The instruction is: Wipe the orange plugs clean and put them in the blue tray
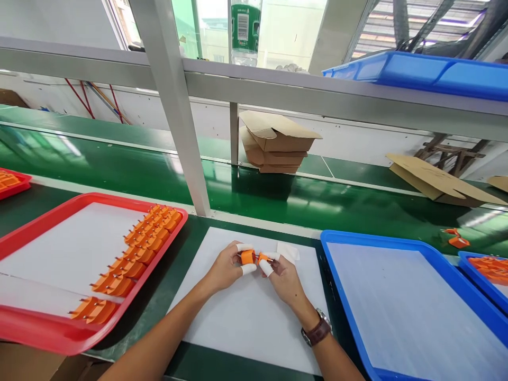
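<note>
Green tabletop (174, 264) beneath windows; landmark: white work sheet (254, 317).

Left of sheet: red tray (91, 197), orange molded parts (135, 254) ranked along its sheet-facing side, probably for short reach.

Right of sheet: blue tray (377, 239), pale-lined, likewise handy.

Over sheet's upper middle: orange hollow housing (248, 257), left hand (226, 269), fingers closed to its width; smaller orange piece (263, 258), right hand (283, 278), fingers pinched nearly together. Pieces held end to end, presumably keeping both in sight; contact uncertain.

White finger cots (245, 247), several, likely for grip or cleanliness.

Pose: forearms converging over sheet from its near side, palms inward; wristwatch (317, 330), right wrist.
</note>
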`<state>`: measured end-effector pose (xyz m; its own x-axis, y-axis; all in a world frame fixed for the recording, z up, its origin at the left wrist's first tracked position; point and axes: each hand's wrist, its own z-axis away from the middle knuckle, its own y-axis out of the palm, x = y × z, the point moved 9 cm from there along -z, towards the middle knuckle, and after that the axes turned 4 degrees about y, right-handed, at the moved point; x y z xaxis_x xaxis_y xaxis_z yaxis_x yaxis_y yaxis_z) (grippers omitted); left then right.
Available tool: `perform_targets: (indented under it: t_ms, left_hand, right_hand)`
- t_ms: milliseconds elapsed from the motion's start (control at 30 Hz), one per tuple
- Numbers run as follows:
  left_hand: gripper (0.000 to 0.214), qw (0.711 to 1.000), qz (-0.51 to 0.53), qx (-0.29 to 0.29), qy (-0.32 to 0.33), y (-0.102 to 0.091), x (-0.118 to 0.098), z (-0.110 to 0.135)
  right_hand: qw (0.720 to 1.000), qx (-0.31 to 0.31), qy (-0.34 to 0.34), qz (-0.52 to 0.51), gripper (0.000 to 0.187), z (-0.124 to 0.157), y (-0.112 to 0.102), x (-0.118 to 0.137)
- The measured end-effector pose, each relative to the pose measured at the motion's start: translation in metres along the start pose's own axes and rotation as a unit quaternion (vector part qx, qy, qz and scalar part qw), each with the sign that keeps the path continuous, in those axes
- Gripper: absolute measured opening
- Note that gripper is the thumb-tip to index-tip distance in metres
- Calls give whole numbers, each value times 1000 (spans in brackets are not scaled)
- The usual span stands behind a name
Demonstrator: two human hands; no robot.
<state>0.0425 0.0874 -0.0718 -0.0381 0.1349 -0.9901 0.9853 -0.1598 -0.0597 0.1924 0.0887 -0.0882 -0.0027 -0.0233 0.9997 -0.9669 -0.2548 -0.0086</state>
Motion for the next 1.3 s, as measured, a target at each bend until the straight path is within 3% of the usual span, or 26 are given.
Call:
perform_targets:
  t_ms: [367,533,700,833,1000,1300]
  left_hand:
    - [42,999,-31,38,5,5,-6,2]
    - [34,998,-48,43,0,7,-10,3]
    - [30,988,-135,37,59,6,-16,4]
    - [28,975,-200,22,98,7,-19,6]
    - [29,959,-239,20,152,11,-25,9]
    - [34,947,-262,32,182,16,-28,11]
  right_hand:
    - [999,29,22,-33,32,1,1,9]
    - [999,10,-35,-38,30,2,-1,14]
    - [997,-12,-77,-12,19,4,0,21]
    - [997,-70,-14,-39,38,2,-6,6]
    - [992,-7,93,-80,39,-1,6,-13]
    - [988,-19,93,-122,39,2,2,-1]
